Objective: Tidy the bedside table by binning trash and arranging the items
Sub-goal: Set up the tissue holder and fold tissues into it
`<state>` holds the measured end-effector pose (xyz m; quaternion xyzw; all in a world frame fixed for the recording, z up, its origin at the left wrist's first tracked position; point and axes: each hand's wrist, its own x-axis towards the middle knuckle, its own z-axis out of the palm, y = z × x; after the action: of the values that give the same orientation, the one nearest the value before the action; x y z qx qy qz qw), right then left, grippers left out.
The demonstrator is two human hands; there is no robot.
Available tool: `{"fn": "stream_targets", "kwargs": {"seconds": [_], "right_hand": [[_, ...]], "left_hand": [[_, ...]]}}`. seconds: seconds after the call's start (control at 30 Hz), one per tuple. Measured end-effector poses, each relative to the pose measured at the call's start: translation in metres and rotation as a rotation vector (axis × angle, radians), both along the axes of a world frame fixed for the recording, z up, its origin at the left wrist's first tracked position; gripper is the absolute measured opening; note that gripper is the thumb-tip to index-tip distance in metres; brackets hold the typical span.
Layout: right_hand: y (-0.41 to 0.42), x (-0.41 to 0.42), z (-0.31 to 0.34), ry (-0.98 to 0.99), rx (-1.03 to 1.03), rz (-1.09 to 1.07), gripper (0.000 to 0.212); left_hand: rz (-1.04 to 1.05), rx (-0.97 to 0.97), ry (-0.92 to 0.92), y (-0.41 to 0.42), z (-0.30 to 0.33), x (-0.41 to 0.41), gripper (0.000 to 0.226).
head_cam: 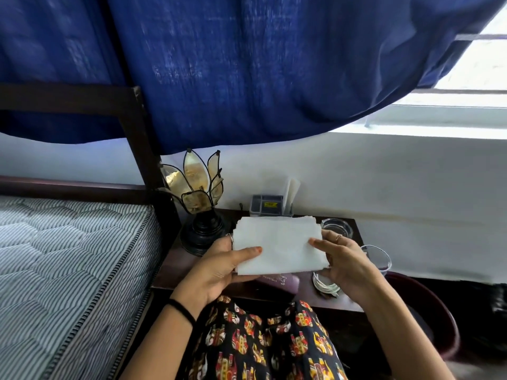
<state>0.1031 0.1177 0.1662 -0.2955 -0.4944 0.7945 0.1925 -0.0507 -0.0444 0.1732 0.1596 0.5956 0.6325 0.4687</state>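
I see a white folded cloth (277,246), a deep blue curtain (247,69), a grey-and-white striped mattress (68,256), a black lamp (199,204) with amber petals, and black clothing (263,344) printed in red and yellow.

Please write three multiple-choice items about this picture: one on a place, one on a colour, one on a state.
1. Where does the lotus lamp stand?
A. on the mattress
B. at the table's back left corner
C. on the window sill

2. What colour is the curtain?
A. blue
B. red
C. yellow

3. How is the white folded cloth held?
A. by the left hand only
B. lying free on the table
C. between both hands

Key: B, it stands on the bedside table beside the bed frame; A, the fabric is dark blue; C, the left hand and right hand grip opposite edges.
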Motion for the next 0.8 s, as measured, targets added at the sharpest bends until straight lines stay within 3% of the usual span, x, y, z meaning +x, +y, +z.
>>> {"fn": "stream_targets", "kwargs": {"seconds": [0.23, 0.43, 0.57, 0.67, 0.8], "right_hand": [[-0.002, 0.005, 0.011, 0.028, -0.011, 0.11, 0.025], [0.006, 0.005, 0.016, 0.084, 0.027, 0.139, 0.047], [0.011, -0.003, 0.014, 0.063, 0.006, 0.069, 0.033], [0.014, -0.014, 0.009, 0.048, -0.053, -0.023, 0.022], [0.015, -0.034, 0.001, 0.056, -0.102, -0.075, 0.021]], "left_hand": [[0.009, 0.059, -0.022, -0.004, 0.008, 0.005, 0.023], [-0.063, 0.143, -0.125, -0.006, 0.013, -0.001, 0.023], [-0.082, 0.21, -0.301, -0.003, 0.006, -0.001, 0.034], [-0.075, 0.185, -0.306, 0.001, -0.006, -0.005, 0.052], [0.022, 0.121, -0.183, 0.013, -0.029, -0.015, 0.025]]}}
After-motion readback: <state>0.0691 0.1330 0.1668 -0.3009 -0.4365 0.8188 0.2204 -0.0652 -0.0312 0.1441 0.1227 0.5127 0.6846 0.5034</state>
